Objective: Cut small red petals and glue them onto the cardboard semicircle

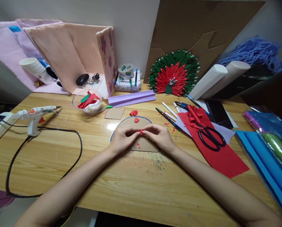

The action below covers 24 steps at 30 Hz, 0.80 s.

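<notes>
My left hand and my right hand meet at the fingertips, both pinching one small piece of red paper. They hover over a rounded cardboard piece with a blue-marked curved edge. On its upper part rests a red paper bit, and tiny red scraps lie below my fingers. Just beyond the curved edge is a crumpled red piece. How the pinched paper is folded is too small to make out.
A hot glue gun with a looping black cord stands at left. Behind are a plastic bowl of red scraps and folded purple paper. Black-handled scissors lie on red paper at right. A red-green fan-shaped craft leans at the back.
</notes>
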Each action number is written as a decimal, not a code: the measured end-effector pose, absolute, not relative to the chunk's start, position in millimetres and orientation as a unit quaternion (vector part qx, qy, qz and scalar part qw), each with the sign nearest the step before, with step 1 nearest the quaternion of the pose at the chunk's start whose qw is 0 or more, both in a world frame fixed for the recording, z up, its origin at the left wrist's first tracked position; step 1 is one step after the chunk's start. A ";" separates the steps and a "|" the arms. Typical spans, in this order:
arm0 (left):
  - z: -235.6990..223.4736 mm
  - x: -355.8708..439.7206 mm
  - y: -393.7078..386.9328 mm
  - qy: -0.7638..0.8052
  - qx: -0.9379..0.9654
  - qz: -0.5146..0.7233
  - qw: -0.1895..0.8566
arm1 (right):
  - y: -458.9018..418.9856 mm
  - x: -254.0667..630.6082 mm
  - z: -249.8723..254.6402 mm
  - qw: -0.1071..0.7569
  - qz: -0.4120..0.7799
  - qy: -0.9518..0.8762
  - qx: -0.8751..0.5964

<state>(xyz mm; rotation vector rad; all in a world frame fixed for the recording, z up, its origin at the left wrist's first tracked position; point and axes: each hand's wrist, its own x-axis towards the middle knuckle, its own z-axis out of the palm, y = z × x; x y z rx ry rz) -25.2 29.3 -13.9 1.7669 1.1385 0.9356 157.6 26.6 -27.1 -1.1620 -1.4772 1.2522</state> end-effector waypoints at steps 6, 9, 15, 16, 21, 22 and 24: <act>-11.5 -24.9 30.3 0.458 0.692 0.364 0.423 | 26.1 157.2 -29.0 0.435 0.487 -0.579 -0.488; -13.8 -24.5 30.6 0.462 0.682 0.370 0.430 | 25.0 157.0 -28.4 0.434 0.455 -0.601 -0.493; -20.0 -23.7 28.7 0.460 0.672 0.383 0.436 | 23.1 157.6 -27.3 0.424 0.386 -0.661 -0.484; -20.2 -23.6 28.3 0.459 0.678 0.383 0.428 | 22.8 157.8 -27.5 0.423 0.373 -0.672 -0.480; -17.8 -24.1 27.4 0.446 0.725 0.382 0.359 | 21.8 158.6 -28.2 0.422 0.333 -0.701 -0.469; -17.2 -24.2 27.4 0.443 0.732 0.381 0.349 | 21.6 158.7 -28.0 0.421 0.329 -0.704 -0.468; -16.2 -24.3 27.4 0.440 0.740 0.379 0.340 | 21.3 158.7 -27.4 0.418 0.322 -0.710 -0.465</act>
